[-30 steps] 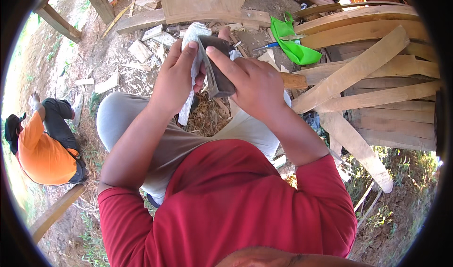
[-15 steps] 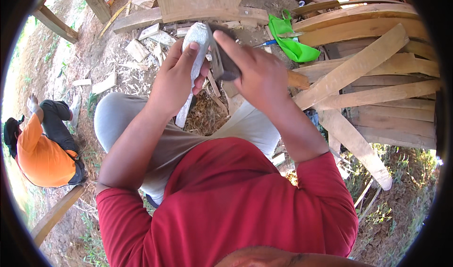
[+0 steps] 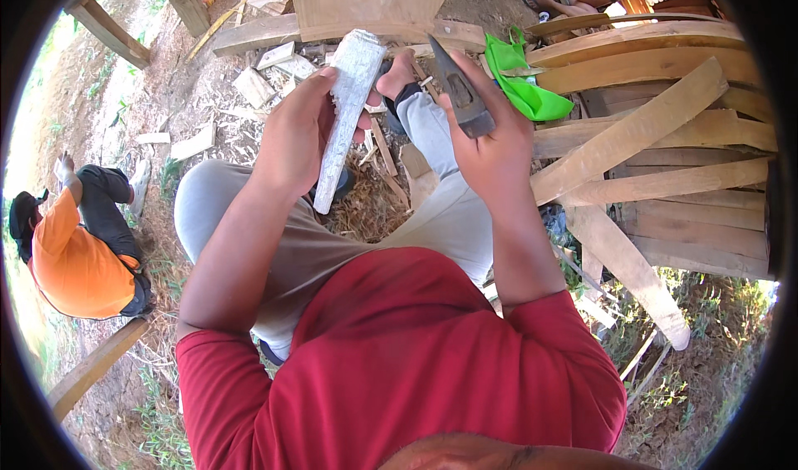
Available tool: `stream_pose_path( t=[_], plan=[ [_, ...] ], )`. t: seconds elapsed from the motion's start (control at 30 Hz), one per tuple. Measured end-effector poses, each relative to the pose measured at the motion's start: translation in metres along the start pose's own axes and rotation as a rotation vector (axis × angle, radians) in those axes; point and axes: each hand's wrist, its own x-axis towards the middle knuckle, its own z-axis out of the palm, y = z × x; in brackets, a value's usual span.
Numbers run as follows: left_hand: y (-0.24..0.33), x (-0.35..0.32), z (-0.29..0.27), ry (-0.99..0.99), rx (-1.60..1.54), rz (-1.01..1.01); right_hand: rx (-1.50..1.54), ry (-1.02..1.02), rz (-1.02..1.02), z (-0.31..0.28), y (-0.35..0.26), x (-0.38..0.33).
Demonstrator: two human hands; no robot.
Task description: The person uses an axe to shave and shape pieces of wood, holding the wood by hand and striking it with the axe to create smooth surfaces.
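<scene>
Wrapped around a pale, whitish tapered piece of wood (image 3: 345, 108), my left hand (image 3: 289, 137) holds it slanted in front of me, wide end up and narrow end down. The wood's edge looks rough. To its right, my right hand (image 3: 495, 150) is closed on a hatchet (image 3: 463, 96), gripped close up by its dark wedge-shaped metal head. The head points up and away, apart from the wood. Its handle is hidden by my hand. Below both hands are my bent legs in grey trousers (image 3: 220, 204), with a bare foot (image 3: 396, 75) showing between the hands.
Wood chips and offcuts (image 3: 253, 88) litter the ground ahead, beneath an upright board (image 3: 374, 4). A green bag (image 3: 528, 83) lies beside stacked planks (image 3: 648, 71) on the right. A person in orange (image 3: 83, 258) sits at left; another person's legs (image 3: 573, 0) show at far right.
The hatchet has moved right, away from the wood, and its head now points up. The wood has turned to show its broad face. My bare foot has come into view.
</scene>
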Motion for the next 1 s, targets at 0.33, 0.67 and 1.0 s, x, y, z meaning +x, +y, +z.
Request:
stream_pose_path(
  t=[0.33, 0.67, 1.0],
  plan=[
    [-0.01, 0.002, -0.006, -0.145, 0.028, 0.029, -0.083, -0.074, -0.065, -0.009, -0.015, -0.022],
    [-0.004, -0.015, 0.016, 0.064, 0.165, -0.031, -0.318, -0.137, -0.392, 0.005, -0.011, -0.024],
    [-0.017, -0.004, 0.014, 0.156, 0.263, 0.017, -0.245, -0.183, -0.262, 0.021, -0.022, -0.039]
  ],
)
